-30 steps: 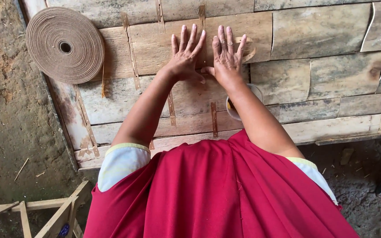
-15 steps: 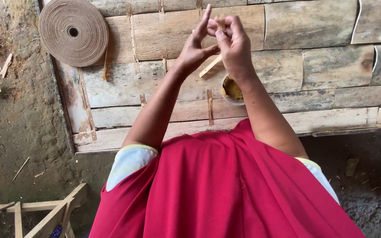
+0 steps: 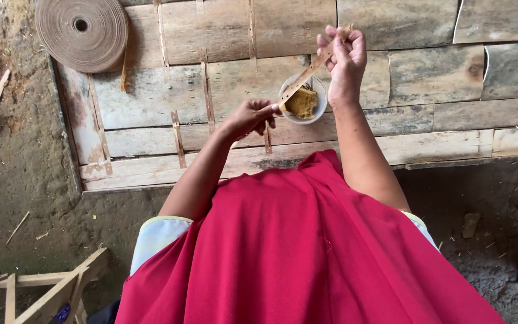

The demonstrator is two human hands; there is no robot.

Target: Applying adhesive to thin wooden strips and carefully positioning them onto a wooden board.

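- Weathered plank table (image 3: 439, 78) on a dirt floor (image 3: 13, 162); a brown tape roll (image 3: 81, 33) lies on its far-left corner.
- Right hand (image 3: 344, 57) pinches a wooden stick (image 3: 310, 69); left hand (image 3: 248, 117), curled, touches a small white bowl (image 3: 319, 96) of perhaps yellow paste.

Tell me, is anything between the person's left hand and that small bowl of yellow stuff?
Nothing visible does. The left hand sits beside the bowl, fingertips at its rim, while the right hand holds a flat stick over it.
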